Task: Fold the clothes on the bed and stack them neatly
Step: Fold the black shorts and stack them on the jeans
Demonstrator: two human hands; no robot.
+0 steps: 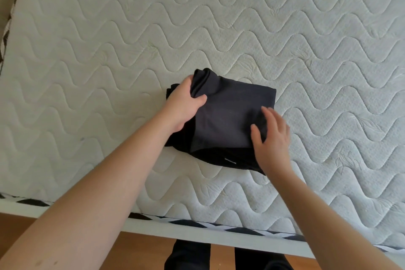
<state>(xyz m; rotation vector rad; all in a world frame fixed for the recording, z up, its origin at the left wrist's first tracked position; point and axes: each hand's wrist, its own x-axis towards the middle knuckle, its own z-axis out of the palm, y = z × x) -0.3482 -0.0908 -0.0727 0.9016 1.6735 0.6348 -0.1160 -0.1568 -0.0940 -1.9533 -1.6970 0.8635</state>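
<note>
Two dark trouser legs (228,256) stand at the bottom edge on a brown wooden floor (140,245), just before the white bed frame rail (197,229) with its black-and-white patterned trim (219,224). Bare forearms reach from there over the white quilted mattress (306,39), stitched in wavy lines. Near the middle of the mattress, towards its near edge, lies a folded dark grey garment (228,114) on top of a black folded garment (221,159), whose edges show at the left and along the front; a small pale mark sits on the black cloth's front edge. On the stack's upper left corner, the left hand (183,105) grips a bunched fold of the grey cloth, thumb curled over the top and fingers tucked behind. At the stack's right edge, the right hand (270,136) rests on the grey garment with fingers straight and spread, thumb lying on the cloth, holding nothing.
</note>
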